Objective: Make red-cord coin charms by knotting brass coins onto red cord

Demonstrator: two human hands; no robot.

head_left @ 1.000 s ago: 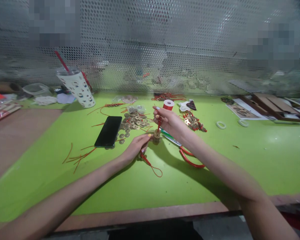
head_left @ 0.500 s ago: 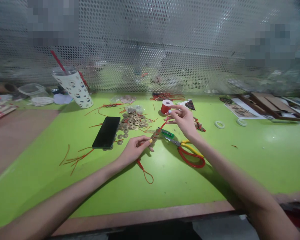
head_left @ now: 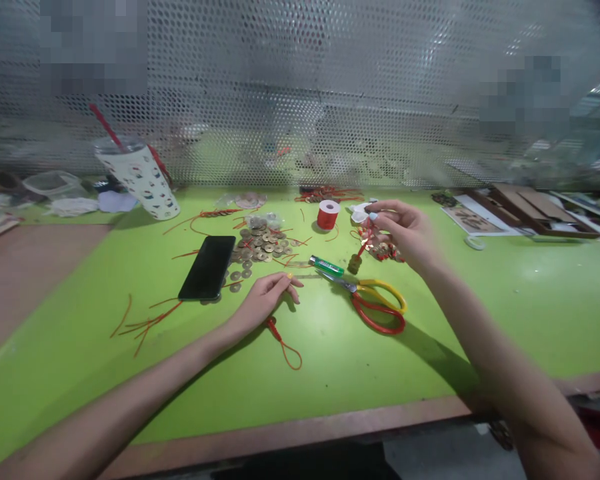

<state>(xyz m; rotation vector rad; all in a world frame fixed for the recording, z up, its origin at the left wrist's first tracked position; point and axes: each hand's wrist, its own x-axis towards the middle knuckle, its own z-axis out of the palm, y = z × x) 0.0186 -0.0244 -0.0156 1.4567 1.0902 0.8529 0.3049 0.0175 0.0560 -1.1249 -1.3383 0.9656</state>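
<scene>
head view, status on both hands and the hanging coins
Right hand pinching red cord, coins hanging below. Left hand low at table, looped cord beside it, grip unclear. Scissors between hands, possibly in the way.

Coins (head_left: 355,264) dangling from red cord (head_left: 363,249) below right hand (head_left: 405,230); looped braid (head_left: 274,329) beside left hand (head_left: 271,293)

Scissors (head_left: 353,288) midway; free room nearer
</scene>
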